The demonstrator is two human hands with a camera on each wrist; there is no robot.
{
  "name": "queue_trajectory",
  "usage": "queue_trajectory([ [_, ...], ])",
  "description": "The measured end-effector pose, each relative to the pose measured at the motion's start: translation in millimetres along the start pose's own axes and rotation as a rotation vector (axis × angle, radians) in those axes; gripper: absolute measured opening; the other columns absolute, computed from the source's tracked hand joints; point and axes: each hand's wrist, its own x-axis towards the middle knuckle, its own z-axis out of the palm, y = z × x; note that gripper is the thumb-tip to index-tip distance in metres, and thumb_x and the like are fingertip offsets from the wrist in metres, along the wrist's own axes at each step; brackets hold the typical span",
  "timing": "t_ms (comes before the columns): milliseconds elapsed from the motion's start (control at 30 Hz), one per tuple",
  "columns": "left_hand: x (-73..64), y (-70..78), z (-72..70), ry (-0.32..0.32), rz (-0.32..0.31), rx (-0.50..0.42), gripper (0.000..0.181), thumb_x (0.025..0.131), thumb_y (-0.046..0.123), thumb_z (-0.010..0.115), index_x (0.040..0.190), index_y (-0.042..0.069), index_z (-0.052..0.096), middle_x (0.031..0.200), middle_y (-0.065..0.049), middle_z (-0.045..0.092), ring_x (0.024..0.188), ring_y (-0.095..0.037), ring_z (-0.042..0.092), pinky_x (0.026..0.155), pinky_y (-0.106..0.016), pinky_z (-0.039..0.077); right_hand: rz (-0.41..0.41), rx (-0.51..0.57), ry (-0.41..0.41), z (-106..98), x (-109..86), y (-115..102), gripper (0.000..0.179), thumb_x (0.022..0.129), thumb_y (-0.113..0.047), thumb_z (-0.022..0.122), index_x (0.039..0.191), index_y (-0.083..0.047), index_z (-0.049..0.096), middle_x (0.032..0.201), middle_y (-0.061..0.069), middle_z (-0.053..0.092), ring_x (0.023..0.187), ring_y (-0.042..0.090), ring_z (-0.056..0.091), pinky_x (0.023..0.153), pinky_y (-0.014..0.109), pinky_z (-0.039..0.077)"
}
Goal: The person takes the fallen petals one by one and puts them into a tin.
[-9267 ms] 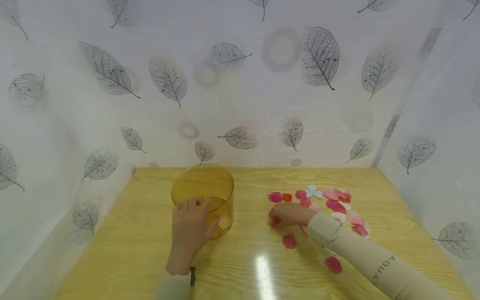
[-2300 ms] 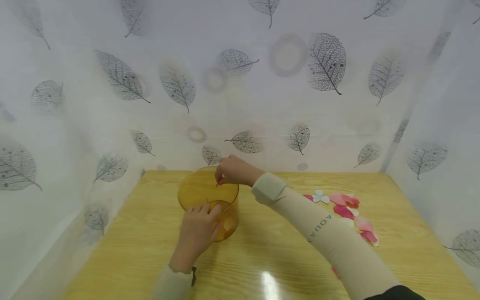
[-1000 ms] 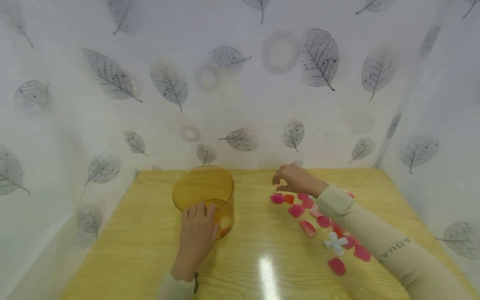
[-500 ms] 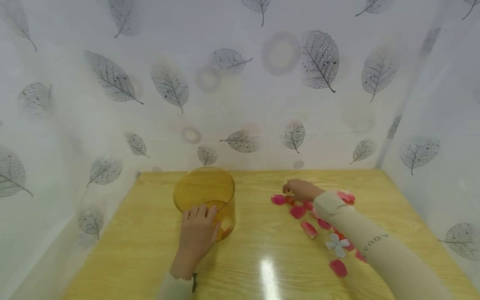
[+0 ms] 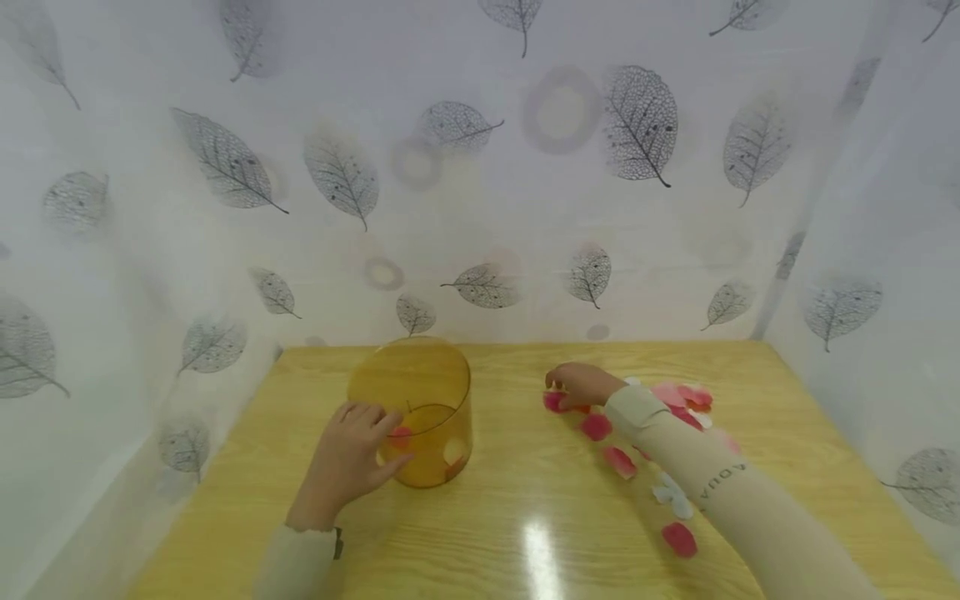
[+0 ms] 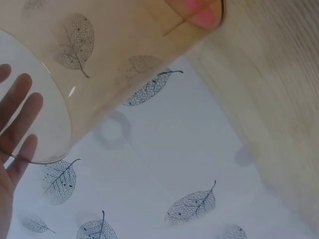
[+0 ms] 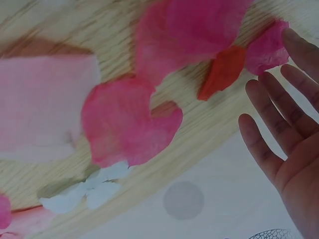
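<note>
An amber see-through cylinder container [image 5: 412, 367] stands at the left of the table, a pink-red petal [image 5: 401, 437] and a pale petal [image 5: 454, 452] showing through its wall. My left hand [image 5: 345, 467] is at its near left rim, fingers spread and thumb apart; the left wrist view has the fingers [image 6: 22, 104] across the container's round mouth. My right hand [image 5: 588, 385] reaches down over a magenta petal [image 5: 553, 402]. In the right wrist view its thumb tip overlaps that petal [image 7: 266, 47] and the fingers stay apart from the thumb. An orange-red petal [image 7: 224, 72] lies beside it.
Several pink and red petals [image 5: 620, 461] trail along the table's right side, partly under the right forearm. A white flower [image 5: 672, 496] lies among them. Leaf-printed white sheeting [image 5: 487, 208] rises behind and beside the wooden table [image 5: 480, 533].
Over two seconds ago the right hand held a small pink piece above the container; it has since moved right and down to the petals. The left hand has just shifted left, its thumb spreading.
</note>
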Motion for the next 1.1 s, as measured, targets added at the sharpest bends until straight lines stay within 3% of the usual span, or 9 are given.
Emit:
queue_trajectory([
  [267, -0.2, 6.4, 1.1, 0.001, -0.039, -0.022, 0.047, 0.061, 0.042, 0.081, 0.093, 0.013, 0.062, 0.079, 0.0, 0.06, 0.076, -0.02, 0.06, 0.084, -0.043, 0.048, -0.023, -0.028, 0.002, 8.2, 6.9, 2.0, 0.027, 0.074, -0.012, 0.077, 0.097, -0.007, 0.063, 0.082, 0.003, 0.063, 0.075, 0.014, 0.057, 0.072, 0.03, 0.049],
  [433, -0.6, 19.6, 4.8, 0.014, -0.041, 0.011, 0.046, 0.063, 0.036, 0.081, 0.097, 0.014, 0.061, 0.08, 0.0, 0.058, 0.077, -0.021, 0.059, 0.079, -0.042, 0.049, -0.019, -0.022, 0.008, 8.8, 7.1, 0.4, 0.02, 0.071, -0.005, 0.076, 0.085, -0.01, 0.063, 0.076, 0.0, 0.063, 0.071, 0.012, 0.056, 0.066, 0.027, 0.048],
  [733, 0.3, 32.3, 13.8, 0.126, -0.09, 0.071, 0.045, 0.061, 0.036, 0.081, 0.093, 0.014, 0.058, 0.079, -0.002, 0.055, 0.073, -0.023, 0.055, 0.074, -0.041, 0.046, -0.014, 0.008, 0.029, 4.7, 5.1, 2.2, 0.018, 0.067, -0.001, 0.072, 0.071, -0.012, 0.059, 0.068, -0.003, 0.061, 0.063, 0.009, 0.051, 0.06, 0.022, 0.044],
  [933, 0.8, 30.6, 16.6, 0.161, -0.072, 0.062, 0.036, 0.075, 0.044, 0.063, 0.089, 0.012, 0.058, 0.075, -0.003, 0.055, 0.071, -0.024, 0.055, 0.071, -0.043, 0.046, -0.017, 0.017, 0.026, 1.9, 5.4, 5.0, 0.017, 0.068, -0.001, 0.071, 0.067, -0.013, 0.059, 0.068, -0.003, 0.063, 0.061, 0.007, 0.051, 0.059, 0.022, 0.044],
  [1100, -0.2, 30.4, 18.7, 0.179, -0.069, 0.058, 0.043, 0.087, 0.051, 0.044, 0.087, 0.011, 0.058, 0.074, -0.004, 0.054, 0.07, -0.024, 0.054, 0.07, -0.044, 0.046, -0.035, 0.018, 0.025, -3.1, 6.6, 4.7, 0.015, 0.067, 0.003, 0.065, 0.06, -0.009, 0.062, 0.059, -0.005, 0.059, 0.053, 0.003, 0.044, 0.054, 0.019, 0.04],
])
